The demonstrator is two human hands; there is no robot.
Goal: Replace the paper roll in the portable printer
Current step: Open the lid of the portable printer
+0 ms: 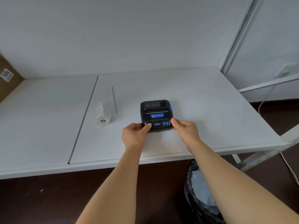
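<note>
A black portable printer (155,113) with blue buttons and a lit small display sits on the white table (202,110), its lid closed. My left hand (135,135) grips its near left corner, thumb on the front panel. My right hand (186,131) holds its near right corner. To the left of the printer lies a white paper roll (103,118) inside a clear plastic bag (110,104).
A thin dark seam (84,118) runs across the tabletop at the left. A cardboard box (8,75) stands at the far left edge. Under the table's front edge sits a waste bin with a black liner (199,191). A white cable (265,99) hangs at the right.
</note>
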